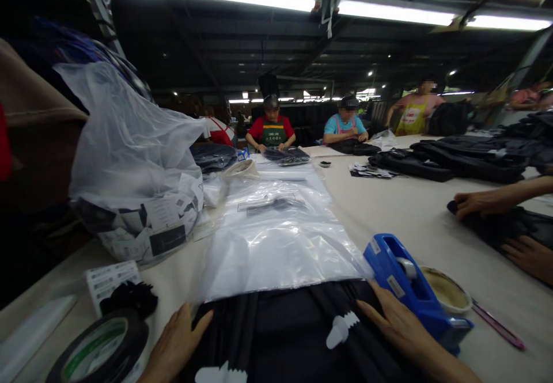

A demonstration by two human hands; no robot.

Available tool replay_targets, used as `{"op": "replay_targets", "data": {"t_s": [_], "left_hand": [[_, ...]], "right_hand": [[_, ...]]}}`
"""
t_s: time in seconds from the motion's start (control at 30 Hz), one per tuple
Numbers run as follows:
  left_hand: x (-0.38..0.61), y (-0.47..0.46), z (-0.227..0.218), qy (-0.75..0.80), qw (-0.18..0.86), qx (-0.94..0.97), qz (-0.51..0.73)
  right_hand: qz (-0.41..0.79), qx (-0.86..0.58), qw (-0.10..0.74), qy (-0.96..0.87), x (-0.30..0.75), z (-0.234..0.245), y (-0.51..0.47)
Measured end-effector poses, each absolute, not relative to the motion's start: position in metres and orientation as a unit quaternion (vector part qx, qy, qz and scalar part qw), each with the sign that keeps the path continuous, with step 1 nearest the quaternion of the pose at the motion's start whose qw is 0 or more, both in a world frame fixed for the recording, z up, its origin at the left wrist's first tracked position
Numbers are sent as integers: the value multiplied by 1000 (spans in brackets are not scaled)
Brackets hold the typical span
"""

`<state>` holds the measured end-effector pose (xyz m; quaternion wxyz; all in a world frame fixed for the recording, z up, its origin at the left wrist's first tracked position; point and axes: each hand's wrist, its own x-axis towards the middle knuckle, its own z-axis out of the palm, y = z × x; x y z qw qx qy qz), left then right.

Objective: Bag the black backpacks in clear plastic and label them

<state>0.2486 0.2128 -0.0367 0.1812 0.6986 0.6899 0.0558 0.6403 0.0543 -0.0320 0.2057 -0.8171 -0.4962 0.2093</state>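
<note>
A folded black garment (294,337) with white markings lies on the table right in front of me, its far edge tucked under a stack of clear plastic bags (276,239). My left hand (177,342) rests flat on the garment's left edge, fingers stretched out. My right hand (397,325) lies flat on its right side, fingers extended, just beside a blue tape dispenser (410,285).
A roll of black tape (101,348) and a label sheet (108,279) sit near left. A large clear bag of tags (133,170) stands left. A co-worker's hands (488,201) press dark cloth at right. Black garment piles (466,161) and several seated workers fill the far end.
</note>
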Motion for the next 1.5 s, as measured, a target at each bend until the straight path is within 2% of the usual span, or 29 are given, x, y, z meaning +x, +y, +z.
{"op": "replay_targets", "data": {"t_s": [0.13, 0.27, 0.37, 0.5, 0.7, 0.97, 1.23, 1.5], "left_hand": [[234, 205, -43, 707, 374, 578, 163], [246, 190, -28, 580, 669, 408, 222], [252, 180, -10, 529, 760, 305, 223], [249, 173, 17, 532, 773, 244, 245], [237, 158, 54, 506, 823, 149, 210], [220, 96, 80, 512, 759, 292, 277], [194, 56, 86, 545, 688, 371, 304], [180, 19, 106, 574, 604, 433, 344]], "right_hand": [[338, -810, 266, -398, 654, -31, 53], [504, -727, 322, -338, 658, -17, 64], [618, -616, 406, -273, 657, -10, 62], [632, -564, 474, -243, 651, 4, 48], [592, -612, 465, -243, 641, 44, 25], [583, -623, 451, -262, 624, 79, -27], [575, -615, 457, -284, 608, 89, -80], [580, -574, 494, -299, 584, 115, -134]]}}
